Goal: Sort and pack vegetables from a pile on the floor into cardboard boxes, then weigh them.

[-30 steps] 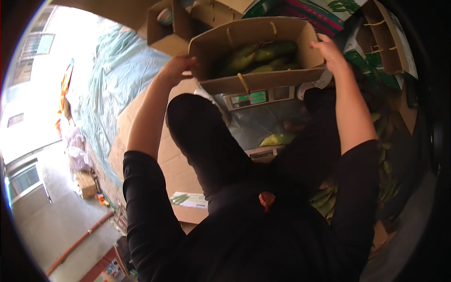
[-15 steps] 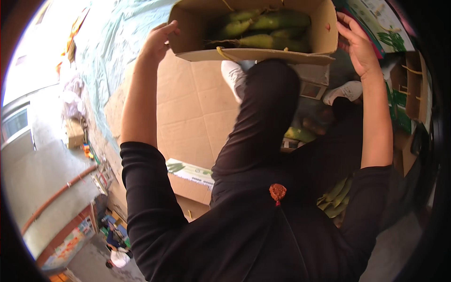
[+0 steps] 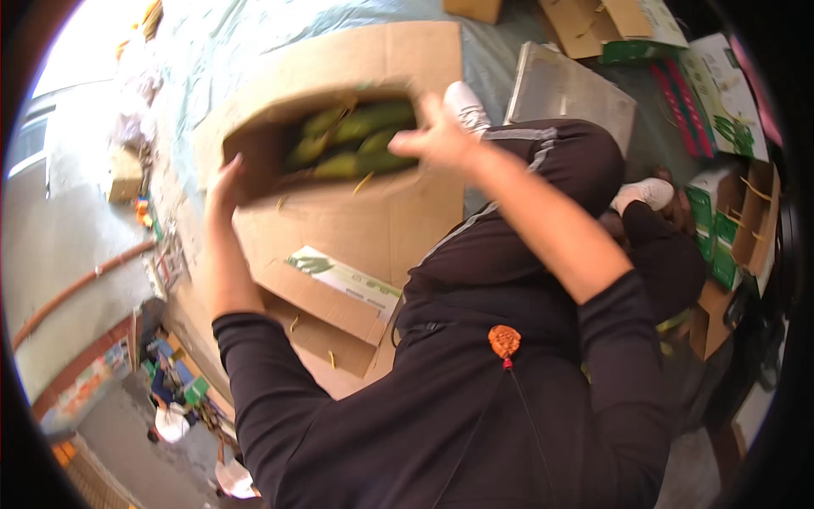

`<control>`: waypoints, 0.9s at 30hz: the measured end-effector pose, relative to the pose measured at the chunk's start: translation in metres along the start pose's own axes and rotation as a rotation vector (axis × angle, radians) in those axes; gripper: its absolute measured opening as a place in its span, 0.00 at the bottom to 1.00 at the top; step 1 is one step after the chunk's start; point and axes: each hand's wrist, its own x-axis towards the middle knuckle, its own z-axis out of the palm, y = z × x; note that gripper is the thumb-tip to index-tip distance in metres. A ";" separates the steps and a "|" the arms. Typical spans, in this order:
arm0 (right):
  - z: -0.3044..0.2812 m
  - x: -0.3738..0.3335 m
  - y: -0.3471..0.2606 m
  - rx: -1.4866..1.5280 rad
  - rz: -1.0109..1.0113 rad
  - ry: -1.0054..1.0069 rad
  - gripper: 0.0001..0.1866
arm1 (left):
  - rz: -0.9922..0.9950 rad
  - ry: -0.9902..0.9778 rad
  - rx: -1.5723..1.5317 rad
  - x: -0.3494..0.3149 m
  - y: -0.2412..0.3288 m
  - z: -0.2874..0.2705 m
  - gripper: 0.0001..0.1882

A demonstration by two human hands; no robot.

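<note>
Upper centre of the frame, we see flattened cardboard sheets (image 3: 381, 229) spread over the floor. Above them we hold a cardboard box (image 3: 280, 127) – green bananas (image 3: 360, 140) lie inside it. Our left hand (image 3: 222, 182) presses the box's left end, fingers together; our right hand (image 3: 437, 136) grips the right end, fingers clamped on the rim. Lower centre, a small orange charm (image 3: 504, 341) hangs on our dark top.

The floor (image 3: 500, 59) is covered by a pale sheet (image 3: 254, 34). Flattened cardboard (image 3: 373, 212) is spread on it, with a folded green-and-white carton (image 3: 343, 284) on top. A grey board (image 3: 568, 89) and open boxes (image 3: 610, 25) are seen beyond.
</note>
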 end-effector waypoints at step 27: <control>-0.101 -0.139 -0.124 -0.212 -0.555 0.432 0.11 | 0.410 -0.705 0.770 -0.013 -0.009 0.221 0.23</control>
